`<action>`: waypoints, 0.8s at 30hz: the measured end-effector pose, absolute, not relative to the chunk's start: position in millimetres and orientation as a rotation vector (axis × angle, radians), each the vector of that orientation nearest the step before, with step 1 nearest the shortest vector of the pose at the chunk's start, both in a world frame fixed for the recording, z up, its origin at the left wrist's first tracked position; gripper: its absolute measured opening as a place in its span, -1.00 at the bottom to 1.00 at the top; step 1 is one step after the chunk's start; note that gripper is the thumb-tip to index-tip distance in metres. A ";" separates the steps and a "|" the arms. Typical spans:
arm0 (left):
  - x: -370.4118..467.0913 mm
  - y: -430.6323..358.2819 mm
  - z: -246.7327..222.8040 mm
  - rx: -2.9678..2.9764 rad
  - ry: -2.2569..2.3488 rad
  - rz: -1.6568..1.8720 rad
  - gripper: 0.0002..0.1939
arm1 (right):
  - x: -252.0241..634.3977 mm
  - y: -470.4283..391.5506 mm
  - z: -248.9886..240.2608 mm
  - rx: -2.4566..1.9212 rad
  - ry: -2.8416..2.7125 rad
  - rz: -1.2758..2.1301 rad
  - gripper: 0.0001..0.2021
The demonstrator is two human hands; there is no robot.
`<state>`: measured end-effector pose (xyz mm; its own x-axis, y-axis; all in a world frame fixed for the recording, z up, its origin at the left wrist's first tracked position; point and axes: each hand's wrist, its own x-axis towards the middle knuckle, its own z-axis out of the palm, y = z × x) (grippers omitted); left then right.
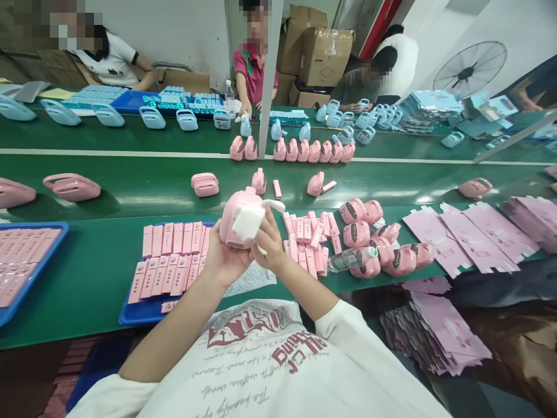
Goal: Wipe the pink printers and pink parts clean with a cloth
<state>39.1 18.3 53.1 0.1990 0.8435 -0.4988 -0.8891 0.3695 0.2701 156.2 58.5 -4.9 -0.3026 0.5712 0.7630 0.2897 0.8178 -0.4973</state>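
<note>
A rounded pink plastic item (235,212) is held up in front of my chest, above the green work surface. My left hand (226,255) wraps round its lower left side. With its fingers bent, my right hand (268,241) grips a white cloth (249,222) against the item's right face; a loose end of it sticks out to the right. Left of my hands, rows of small pink blocks (178,255) lie in a blue tray (130,316). Similar pink blocks (307,238) are heaped loosely to the right.
Pink rounded items (383,249) and a clear bottle (351,259) stand right of the blocks. Flat pink sheets (470,238) lie farther right. Pink items (204,184) sit on the green belt (148,168) ahead. Across it are people, blue items (152,118) and a pole (270,75).
</note>
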 end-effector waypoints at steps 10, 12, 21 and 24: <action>31.1 17.7 47.5 0.375 0.915 1.172 -0.39 | 136.8 45.0 13.1 -0.818 -1.070 1.504 -0.36; 29.2 18.7 45.2 0.400 0.956 1.162 -0.35 | 139.2 43.8 11.8 -0.833 -1.019 1.526 -0.37; 20.8 27.9 28.0 0.607 1.011 1.367 -0.41 | 149.5 45.7 27.6 -0.843 -0.510 1.926 -0.55; 9.9 31.5 23.5 0.796 1.015 1.416 -0.39 | 148.7 46.6 24.9 -0.815 -0.382 2.059 -0.55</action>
